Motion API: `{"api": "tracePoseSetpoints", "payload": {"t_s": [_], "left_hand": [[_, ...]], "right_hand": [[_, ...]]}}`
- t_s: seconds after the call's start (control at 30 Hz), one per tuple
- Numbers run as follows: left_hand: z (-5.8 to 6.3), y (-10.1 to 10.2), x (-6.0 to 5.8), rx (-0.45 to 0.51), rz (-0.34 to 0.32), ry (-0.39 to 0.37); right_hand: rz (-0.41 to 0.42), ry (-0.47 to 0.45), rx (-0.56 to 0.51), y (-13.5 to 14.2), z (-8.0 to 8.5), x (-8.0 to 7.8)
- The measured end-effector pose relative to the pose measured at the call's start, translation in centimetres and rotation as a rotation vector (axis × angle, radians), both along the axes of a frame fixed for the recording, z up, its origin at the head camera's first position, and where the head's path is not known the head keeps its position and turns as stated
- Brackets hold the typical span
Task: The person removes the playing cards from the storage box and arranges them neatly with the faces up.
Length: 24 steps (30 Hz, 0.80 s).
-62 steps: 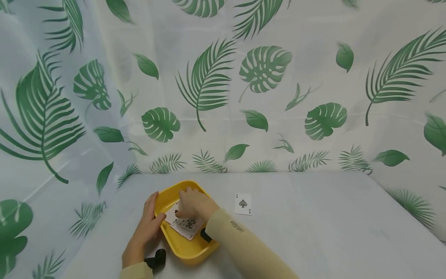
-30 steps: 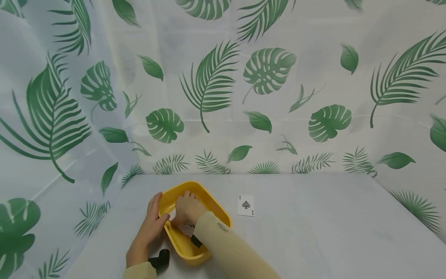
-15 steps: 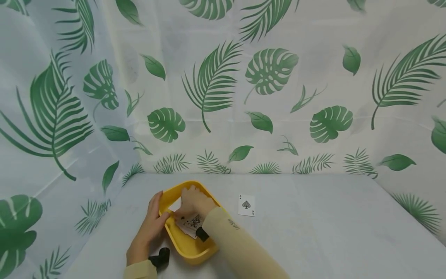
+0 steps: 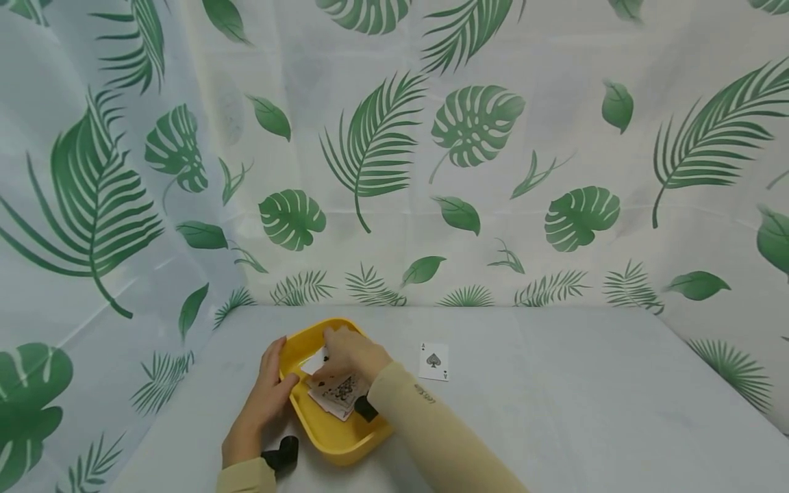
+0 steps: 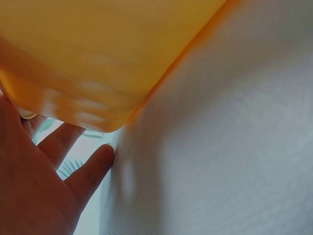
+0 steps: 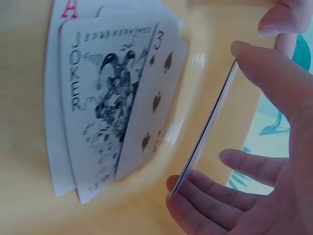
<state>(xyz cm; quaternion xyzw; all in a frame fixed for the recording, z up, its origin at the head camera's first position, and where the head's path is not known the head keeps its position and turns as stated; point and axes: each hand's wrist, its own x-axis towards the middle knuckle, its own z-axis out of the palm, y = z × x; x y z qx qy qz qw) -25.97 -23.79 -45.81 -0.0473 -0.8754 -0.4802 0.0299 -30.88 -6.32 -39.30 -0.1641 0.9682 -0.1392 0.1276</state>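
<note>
My left hand (image 4: 261,404) holds the left rim of a yellow tray (image 4: 333,448), thumb over the edge and fingers outside. Inside the tray, my right hand (image 4: 351,352) pinches a playing card (image 6: 208,122) between thumb and fingertips; the right wrist view shows this card nearly edge-on. Beside it lies an overlapping pile of cards, with a joker (image 6: 115,93) and a three of spades (image 6: 155,103) face up. Under the joker, a card with a red A (image 6: 54,127) sticks out. The lower cards are mostly hidden.
An ace of spades (image 4: 434,361) lies face up on the pale tabletop (image 4: 555,404), right of the tray. Behind the table hangs a white curtain (image 4: 394,239) printed with green leaves. Each wrist bears a black camera mount (image 4: 283,453).
A second ago my right hand lay low over the pile and hid most of it. It has since drawn up and slightly right with the card, uncovering the joker. My left hand keeps its hold.
</note>
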Motion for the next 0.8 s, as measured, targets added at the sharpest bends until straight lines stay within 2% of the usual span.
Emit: {"api": "tracePoseSetpoints", "payload": {"t_s": [0.5, 0.8], "left_hand": [[0.01, 0.02, 0.03, -0.002, -0.006, 0.012], [-0.20, -0.05, -0.04, 0.008, -0.013, 0.044]], "right_hand": [[0.041, -0.030, 0.000, 0.56, 0.16, 0.66], [0.139, -0.012, 0.074, 0.35, -0.50, 0.43]]}}
